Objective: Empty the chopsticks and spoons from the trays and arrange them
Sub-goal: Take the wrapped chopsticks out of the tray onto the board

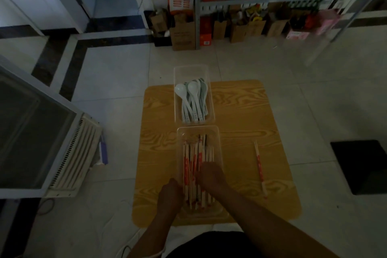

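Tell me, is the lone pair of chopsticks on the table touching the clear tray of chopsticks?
Apart. The head view shows a wide strip of bare table between the lone pair and the right wall of the chopstick tray.

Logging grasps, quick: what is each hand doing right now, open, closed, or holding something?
Left hand: at the chopstick tray's left wall; grip cannot be told.
Right hand: inside the tray on the chopsticks; grip cannot be told.
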`<state>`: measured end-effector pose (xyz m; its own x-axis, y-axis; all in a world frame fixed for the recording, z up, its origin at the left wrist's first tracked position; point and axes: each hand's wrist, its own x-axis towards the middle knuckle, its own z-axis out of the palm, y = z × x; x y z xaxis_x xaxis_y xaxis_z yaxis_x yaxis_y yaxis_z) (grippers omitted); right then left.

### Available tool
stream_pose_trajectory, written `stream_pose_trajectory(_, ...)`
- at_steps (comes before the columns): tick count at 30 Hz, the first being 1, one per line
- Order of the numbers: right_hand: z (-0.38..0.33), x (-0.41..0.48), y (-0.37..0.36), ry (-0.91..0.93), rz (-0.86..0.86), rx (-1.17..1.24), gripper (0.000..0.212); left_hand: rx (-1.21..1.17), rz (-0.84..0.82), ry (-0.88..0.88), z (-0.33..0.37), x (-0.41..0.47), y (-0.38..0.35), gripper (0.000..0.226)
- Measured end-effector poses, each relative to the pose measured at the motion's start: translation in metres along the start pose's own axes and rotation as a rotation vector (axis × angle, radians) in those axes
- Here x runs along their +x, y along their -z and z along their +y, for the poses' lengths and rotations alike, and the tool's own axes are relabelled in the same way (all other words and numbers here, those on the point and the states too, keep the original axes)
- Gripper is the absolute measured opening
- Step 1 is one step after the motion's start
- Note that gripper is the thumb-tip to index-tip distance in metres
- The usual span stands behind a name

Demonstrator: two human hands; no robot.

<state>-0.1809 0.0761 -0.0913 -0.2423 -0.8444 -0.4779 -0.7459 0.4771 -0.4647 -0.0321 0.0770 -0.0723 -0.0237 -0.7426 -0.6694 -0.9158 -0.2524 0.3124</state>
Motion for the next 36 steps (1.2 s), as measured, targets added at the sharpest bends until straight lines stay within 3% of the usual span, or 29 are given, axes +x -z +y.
stream_pose_trajectory(3,0.003,-0.004,-0.021,-0.124,0.023,0.011,0.026,-0.143,-0.055,0.034,-0.006,0.000,0.006,0.015)
stream_pose_trajectory(8,0.010,0.002,-0.027,-0.221,0.113,0.035,0.027,-0.129,-0.144,0.018,-0.009,-0.001,0.012,0.024)
stream_pose_trajectory(11,0.010,0.006,-0.029,-0.254,0.128,0.061,0.022,-0.161,-0.159,-0.024,-0.010,-0.002,0.014,0.017)
stream_pose_trajectory(14,0.010,0.007,-0.031,-0.280,0.168,0.064,0.030,-0.157,-0.158,-0.051,-0.012,-0.003,0.016,0.016)
stream_pose_trajectory(19,0.008,0.008,-0.027,-0.293,0.143,0.112,0.030,-0.133,-0.188,-0.038,-0.011,-0.002,0.017,0.025)
stream_pose_trajectory(22,0.005,0.014,-0.002,-0.273,0.109,0.263,0.024,-0.084,-0.178,-0.043,-0.009,-0.004,0.016,0.022)
stream_pose_trajectory(25,0.014,0.021,0.045,-0.138,0.048,0.635,0.010,-0.046,-0.115,-0.032,-0.009,-0.004,0.009,0.004)
stream_pose_trajectory(28,0.048,0.021,0.094,-0.153,0.128,0.834,0.006,-0.024,-0.069,-0.042,-0.009,-0.002,0.000,0.007)
stream_pose_trajectory(32,0.123,0.013,0.123,-0.308,0.215,0.574,0.009,0.014,-0.025,-0.042,-0.005,-0.003,-0.004,0.011)
stream_pose_trajectory(36,0.178,-0.012,0.129,-0.451,0.076,0.048,0.034,0.071,0.016,-0.020,-0.001,-0.006,-0.007,0.019)
